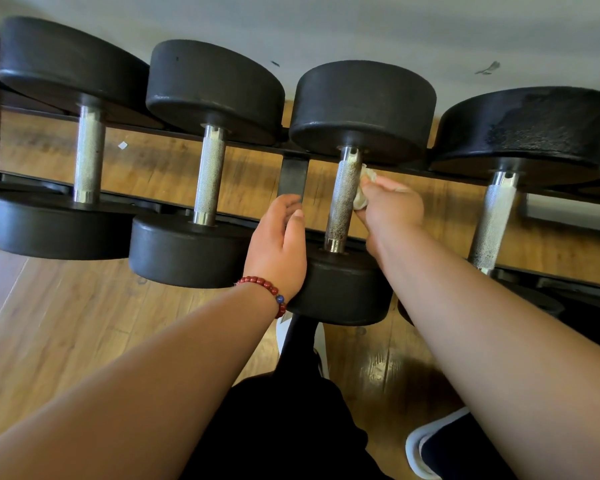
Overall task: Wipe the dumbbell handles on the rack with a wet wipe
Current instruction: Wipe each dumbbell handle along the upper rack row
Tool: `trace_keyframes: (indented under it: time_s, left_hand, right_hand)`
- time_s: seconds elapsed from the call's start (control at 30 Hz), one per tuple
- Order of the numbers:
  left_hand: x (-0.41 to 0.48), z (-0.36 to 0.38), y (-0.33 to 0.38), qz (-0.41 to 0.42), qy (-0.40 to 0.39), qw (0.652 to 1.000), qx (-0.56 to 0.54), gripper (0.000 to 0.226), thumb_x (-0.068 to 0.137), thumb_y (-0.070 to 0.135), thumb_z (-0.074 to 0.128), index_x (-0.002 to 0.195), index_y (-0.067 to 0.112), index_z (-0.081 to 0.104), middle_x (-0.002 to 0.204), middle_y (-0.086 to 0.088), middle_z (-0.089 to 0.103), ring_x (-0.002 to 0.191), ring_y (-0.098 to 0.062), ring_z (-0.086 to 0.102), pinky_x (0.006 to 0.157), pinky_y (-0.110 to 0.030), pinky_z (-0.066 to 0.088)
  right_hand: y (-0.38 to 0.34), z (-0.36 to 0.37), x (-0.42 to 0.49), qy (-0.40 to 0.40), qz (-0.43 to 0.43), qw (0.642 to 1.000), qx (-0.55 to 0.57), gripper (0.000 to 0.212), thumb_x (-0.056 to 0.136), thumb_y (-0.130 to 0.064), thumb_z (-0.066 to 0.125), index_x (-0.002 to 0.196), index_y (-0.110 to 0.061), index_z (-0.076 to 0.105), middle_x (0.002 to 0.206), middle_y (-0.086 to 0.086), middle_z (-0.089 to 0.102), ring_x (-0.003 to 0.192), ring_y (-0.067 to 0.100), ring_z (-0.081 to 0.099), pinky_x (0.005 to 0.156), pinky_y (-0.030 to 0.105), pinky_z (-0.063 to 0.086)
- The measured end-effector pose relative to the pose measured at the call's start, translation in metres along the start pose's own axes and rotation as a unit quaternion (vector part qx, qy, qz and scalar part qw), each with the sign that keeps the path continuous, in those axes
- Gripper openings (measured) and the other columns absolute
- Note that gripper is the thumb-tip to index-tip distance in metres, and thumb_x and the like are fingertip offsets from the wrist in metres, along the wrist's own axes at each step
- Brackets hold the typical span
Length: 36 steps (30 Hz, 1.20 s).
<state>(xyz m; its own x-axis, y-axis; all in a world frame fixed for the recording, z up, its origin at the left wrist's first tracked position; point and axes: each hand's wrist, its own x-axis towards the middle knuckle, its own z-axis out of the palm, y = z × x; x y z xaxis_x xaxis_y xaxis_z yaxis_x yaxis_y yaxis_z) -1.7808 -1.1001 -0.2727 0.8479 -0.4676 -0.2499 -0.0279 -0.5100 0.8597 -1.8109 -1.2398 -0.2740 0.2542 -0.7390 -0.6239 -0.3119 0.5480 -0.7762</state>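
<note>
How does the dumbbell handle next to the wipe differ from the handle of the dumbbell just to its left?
The wiped handle looks dark and brownish; the left neighbour handle is bright silver. The right hand presses a wet wipe against the wiped handle; nothing touches the left neighbour handle. Both are knurled metal between black round weights.

Looks like a gym's free-weights corner: a row of black round-headed dumbbells (215, 88) with knurled steel handles (208, 174), lined up side by side on a black metal rack (293, 176). Glossy wood-plank floor (66, 323) underneath, plain pale wall (326, 22) right behind.
</note>
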Motion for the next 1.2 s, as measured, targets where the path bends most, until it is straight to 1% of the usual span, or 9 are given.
trace_keyframes:
  time_s: [0.13, 0.3, 0.4, 0.5, 0.6, 0.77, 0.93, 1.1, 1.2]
  left_hand:
    - [0.0, -0.001, -0.001, 0.0, -0.002, 1.0, 0.0, 0.034, 0.104, 0.028, 0.035, 0.135, 0.025, 0.047, 0.127, 0.014, 0.054, 0.11, 0.006, 0.045, 0.079, -0.004, 0.029]
    - [-0.001, -0.001, 0.0, 0.005, -0.001, 1.0, -0.003, 0.034, 0.104, 0.027, 0.035, 0.135, 0.025, 0.048, 0.126, 0.014, 0.054, 0.104, 0.01, 0.045, 0.079, -0.001, 0.028]
    - [-0.001, -0.001, -0.001, 0.005, -0.001, 1.0, -0.003, 0.034, 0.104, 0.027, 0.035, 0.135, 0.025, 0.048, 0.127, 0.013, 0.055, 0.11, 0.006, 0.046, 0.08, -0.003, 0.029]
    - [0.0, -0.001, -0.001, 0.002, 0.001, 1.0, -0.006, 0.033, 0.103, 0.027, 0.035, 0.134, 0.026, 0.048, 0.127, 0.013, 0.056, 0.113, 0.003, 0.047, 0.081, -0.005, 0.03]
    - [-0.001, 0.0, -0.001, 0.003, 0.002, 1.0, -0.006, 0.033, 0.103, 0.027, 0.035, 0.133, 0.026, 0.049, 0.126, 0.012, 0.056, 0.113, 0.003, 0.048, 0.082, -0.005, 0.03]
    - [-0.001, 0.0, -0.001, 0.003, 0.002, 1.0, -0.006, 0.033, 0.103, 0.026, 0.035, 0.134, 0.025, 0.049, 0.127, 0.011, 0.056, 0.114, 0.002, 0.048, 0.082, -0.004, 0.029]
    - [-0.001, 0.0, -0.001, 0.005, 0.002, 1.0, -0.005, 0.033, 0.103, 0.027, 0.035, 0.134, 0.025, 0.049, 0.128, 0.011, 0.056, 0.114, 0.002, 0.047, 0.082, -0.004, 0.029]
    - [-0.001, -0.001, -0.002, 0.003, 0.001, 1.0, -0.002, 0.034, 0.103, 0.027, 0.035, 0.134, 0.025, 0.048, 0.127, 0.012, 0.056, 0.114, 0.002, 0.047, 0.082, -0.005, 0.029]
    - [-0.001, 0.0, -0.001, 0.003, 0.0, 1.0, -0.003, 0.033, 0.103, 0.027, 0.035, 0.134, 0.025, 0.049, 0.127, 0.012, 0.056, 0.114, 0.002, 0.047, 0.082, -0.005, 0.029]
  right_hand:
    - [0.009, -0.012, 0.004, -0.044, 0.02, 0.996, -0.073, 0.016, 0.087, -0.012, 0.071, 0.101, -0.019, 0.07, 0.098, 0.005, 0.071, 0.09, 0.022, 0.069, 0.083, 0.038, 0.059]
    - [0.005, -0.013, 0.005, -0.049, 0.017, 0.998, -0.038, 0.021, 0.088, -0.01, 0.069, 0.109, -0.014, 0.069, 0.099, 0.005, 0.071, 0.088, 0.019, 0.07, 0.077, 0.033, 0.06]
    - [0.005, -0.02, 0.003, -0.09, 0.017, 0.992, -0.083, 0.009, 0.088, -0.007, 0.068, 0.094, -0.014, 0.066, 0.097, 0.009, 0.07, 0.087, 0.02, 0.069, 0.076, 0.034, 0.06]
    - [-0.001, -0.025, 0.003, -0.118, 0.017, 0.986, -0.119, 0.015, 0.087, -0.003, 0.068, 0.083, -0.016, 0.061, 0.094, 0.009, 0.068, 0.087, 0.022, 0.069, 0.078, 0.038, 0.06]
    - [-0.002, -0.023, 0.003, -0.106, 0.001, 0.988, -0.109, 0.01, 0.088, -0.005, 0.067, 0.088, -0.015, 0.064, 0.089, 0.007, 0.068, 0.082, 0.019, 0.07, 0.077, 0.036, 0.06]
    - [-0.001, -0.032, -0.003, -0.158, 0.014, 0.963, -0.218, 0.017, 0.087, -0.002, 0.068, 0.081, -0.016, 0.06, 0.088, 0.007, 0.065, 0.085, 0.021, 0.067, 0.074, 0.034, 0.059]
    - [0.001, -0.031, -0.004, -0.133, 0.018, 0.982, -0.136, 0.014, 0.088, -0.005, 0.068, 0.083, -0.016, 0.061, 0.092, 0.007, 0.068, 0.085, 0.018, 0.069, 0.068, 0.028, 0.059]
    - [-0.004, -0.04, -0.006, -0.193, 0.021, 0.945, -0.264, 0.017, 0.085, -0.003, 0.07, 0.086, -0.017, 0.059, 0.093, 0.007, 0.064, 0.087, 0.02, 0.067, 0.069, 0.029, 0.059]
    - [-0.006, -0.033, -0.004, -0.172, 0.011, 0.95, -0.26, 0.015, 0.086, -0.003, 0.069, 0.088, -0.015, 0.061, 0.097, 0.008, 0.065, 0.09, 0.021, 0.067, 0.069, 0.03, 0.059]
